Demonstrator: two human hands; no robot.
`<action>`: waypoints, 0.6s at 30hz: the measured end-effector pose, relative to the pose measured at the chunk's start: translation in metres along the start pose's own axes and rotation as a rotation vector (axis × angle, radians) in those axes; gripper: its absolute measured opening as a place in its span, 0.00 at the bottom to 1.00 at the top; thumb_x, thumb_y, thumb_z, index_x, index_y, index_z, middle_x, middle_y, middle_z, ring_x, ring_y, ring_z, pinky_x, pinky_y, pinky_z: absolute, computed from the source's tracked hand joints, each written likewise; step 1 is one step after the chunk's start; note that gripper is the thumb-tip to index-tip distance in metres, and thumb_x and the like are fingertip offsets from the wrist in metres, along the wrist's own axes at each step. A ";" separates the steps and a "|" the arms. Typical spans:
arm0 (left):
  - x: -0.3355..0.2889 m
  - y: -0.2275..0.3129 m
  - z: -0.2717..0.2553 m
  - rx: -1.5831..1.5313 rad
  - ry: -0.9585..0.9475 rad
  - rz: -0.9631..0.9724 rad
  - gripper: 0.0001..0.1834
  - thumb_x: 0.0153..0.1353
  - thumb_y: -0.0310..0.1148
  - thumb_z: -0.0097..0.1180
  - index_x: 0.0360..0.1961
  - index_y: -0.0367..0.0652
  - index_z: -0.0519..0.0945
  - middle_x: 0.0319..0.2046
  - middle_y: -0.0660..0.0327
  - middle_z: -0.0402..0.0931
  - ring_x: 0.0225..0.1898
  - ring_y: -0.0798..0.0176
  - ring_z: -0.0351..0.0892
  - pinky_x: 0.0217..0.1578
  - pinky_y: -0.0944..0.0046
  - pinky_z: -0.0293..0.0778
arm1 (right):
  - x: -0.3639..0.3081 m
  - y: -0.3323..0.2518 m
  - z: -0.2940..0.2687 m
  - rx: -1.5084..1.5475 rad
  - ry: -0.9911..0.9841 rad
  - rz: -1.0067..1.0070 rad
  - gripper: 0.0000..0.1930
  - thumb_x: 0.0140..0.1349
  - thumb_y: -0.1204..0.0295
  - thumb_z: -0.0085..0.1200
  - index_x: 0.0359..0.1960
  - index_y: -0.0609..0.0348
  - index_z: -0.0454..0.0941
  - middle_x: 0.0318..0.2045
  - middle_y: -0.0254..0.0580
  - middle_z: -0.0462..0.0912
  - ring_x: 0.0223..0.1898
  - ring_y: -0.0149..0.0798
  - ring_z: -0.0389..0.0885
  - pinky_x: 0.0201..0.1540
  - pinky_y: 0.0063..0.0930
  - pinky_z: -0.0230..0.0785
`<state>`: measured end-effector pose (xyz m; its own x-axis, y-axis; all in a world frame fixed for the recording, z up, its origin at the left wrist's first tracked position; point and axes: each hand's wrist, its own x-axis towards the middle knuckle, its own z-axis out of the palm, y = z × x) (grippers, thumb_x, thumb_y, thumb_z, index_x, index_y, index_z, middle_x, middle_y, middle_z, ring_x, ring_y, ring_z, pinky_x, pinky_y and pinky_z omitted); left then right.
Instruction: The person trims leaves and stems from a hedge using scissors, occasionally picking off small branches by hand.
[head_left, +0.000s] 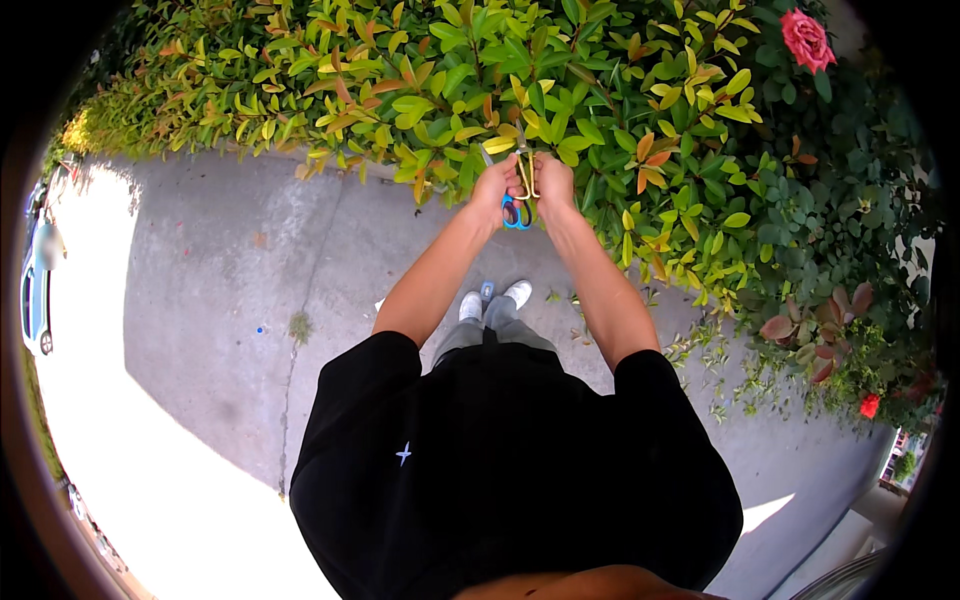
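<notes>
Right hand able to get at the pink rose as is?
Probably not: the right hand is on the yellow scissors, and the pink rose sits well off to its right, past hedge leaves.

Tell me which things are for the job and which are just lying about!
For the job, it looks like:
- blue-handled scissors, in the left hand
- gold-handled tool, at the right hand
- leafy hedge by the hands

Just there:
- small blue thing on the ground
- parked car
- pink rose
- red flower
</notes>
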<state>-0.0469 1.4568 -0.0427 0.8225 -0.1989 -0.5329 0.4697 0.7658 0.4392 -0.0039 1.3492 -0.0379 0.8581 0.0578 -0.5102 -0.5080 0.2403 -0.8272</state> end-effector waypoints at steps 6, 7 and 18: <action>-0.040 -0.017 0.007 0.150 -0.026 -0.024 0.18 0.70 0.47 0.46 0.23 0.55 0.65 0.13 0.76 0.54 0.13 0.77 0.57 0.11 0.72 0.54 | -0.083 -0.010 -0.001 0.201 0.049 0.039 0.16 0.68 0.64 0.45 0.19 0.46 0.62 0.10 0.24 0.62 0.08 0.24 0.54 0.11 0.23 0.47; -0.048 -0.023 0.010 0.187 -0.038 -0.027 0.17 0.70 0.46 0.46 0.24 0.54 0.67 0.13 0.77 0.54 0.14 0.78 0.57 0.12 0.72 0.53 | -0.088 -0.005 -0.015 0.204 0.058 0.036 0.16 0.68 0.64 0.45 0.19 0.46 0.62 0.10 0.24 0.62 0.08 0.24 0.54 0.11 0.23 0.47; -0.048 -0.052 0.068 0.743 -0.347 -0.340 0.19 0.69 0.46 0.51 0.22 0.54 0.64 0.12 0.76 0.55 0.11 0.78 0.55 0.11 0.73 0.52 | -0.151 -0.013 -0.166 0.319 -0.067 0.169 0.18 0.70 0.62 0.45 0.19 0.44 0.61 0.10 0.18 0.51 0.09 0.20 0.43 0.13 0.20 0.35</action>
<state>-0.0891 1.3853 0.0095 0.5949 -0.6099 -0.5236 0.6939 0.0608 0.7175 -0.1389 1.1763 0.0104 0.7726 0.1836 -0.6078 -0.6030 0.5118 -0.6119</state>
